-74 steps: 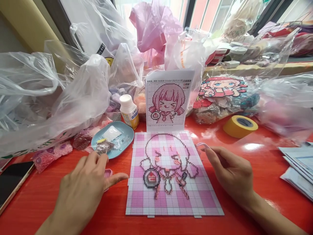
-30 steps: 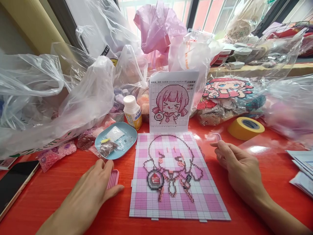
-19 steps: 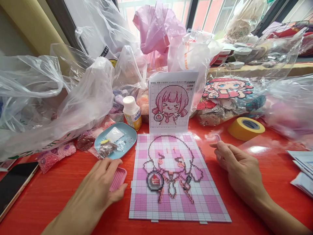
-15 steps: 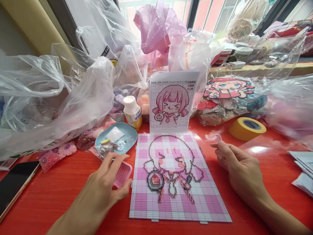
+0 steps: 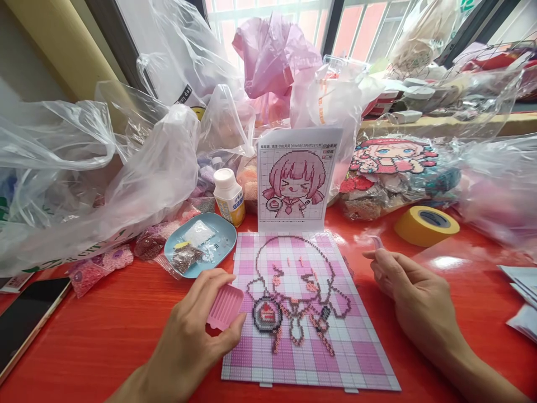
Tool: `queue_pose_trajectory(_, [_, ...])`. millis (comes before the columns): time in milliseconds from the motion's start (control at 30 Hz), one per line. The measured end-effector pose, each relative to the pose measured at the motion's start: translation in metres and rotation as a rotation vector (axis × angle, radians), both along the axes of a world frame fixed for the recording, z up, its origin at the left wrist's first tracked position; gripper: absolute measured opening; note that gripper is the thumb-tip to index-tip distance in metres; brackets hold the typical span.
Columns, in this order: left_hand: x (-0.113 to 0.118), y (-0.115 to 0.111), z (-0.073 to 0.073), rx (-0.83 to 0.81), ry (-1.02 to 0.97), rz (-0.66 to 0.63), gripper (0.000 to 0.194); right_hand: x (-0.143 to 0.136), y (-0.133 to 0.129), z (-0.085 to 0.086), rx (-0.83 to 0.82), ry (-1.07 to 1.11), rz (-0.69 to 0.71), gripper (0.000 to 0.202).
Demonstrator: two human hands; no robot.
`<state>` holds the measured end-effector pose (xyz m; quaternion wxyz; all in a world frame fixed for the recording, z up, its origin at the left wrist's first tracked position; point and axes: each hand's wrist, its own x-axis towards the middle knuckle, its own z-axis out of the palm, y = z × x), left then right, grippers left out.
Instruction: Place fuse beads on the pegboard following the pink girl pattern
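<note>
At the lower left of the frame, the left hand (image 5: 188,330) pinches a small ribbed pink tray (image 5: 225,307) between thumb and fingers, tilted just beside the left edge of the pegboard (image 5: 310,358). The right hand (image 5: 413,296), at the lower right, has thumb and index finger pressed together on a small curved pale-pink tool (image 5: 376,242), its tip pointing up, apart from the board.

The pink-and-white checked pegboard lies flat on the red table (image 5: 104,336) at the lower centre, carrying a beaded outline of a character and a round badge with a cake motif. Behind it, in the middle of the frame, a printed pattern sheet (image 5: 291,184) stands upright. Left of the sheet are a white-capped bottle (image 5: 229,198) and a blue dish (image 5: 222,240) holding small packets; a yellow tape roll (image 5: 425,226) sits to the right.
</note>
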<state>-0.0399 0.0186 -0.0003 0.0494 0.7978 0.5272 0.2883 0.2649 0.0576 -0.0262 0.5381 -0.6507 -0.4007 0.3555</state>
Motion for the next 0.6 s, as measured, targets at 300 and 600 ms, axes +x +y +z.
queue_pose_trajectory(300, [-0.020,0.003,0.007,-0.092,0.306,0.092,0.039,0.005,0.001,-0.008,0.072,-0.037,-0.007,0.034])
queue_pose_trajectory(600, [-0.022,-0.003,0.029,-0.559,0.406,0.097,0.052,-0.007,0.035,0.008,0.214,-0.086,0.136,0.041])
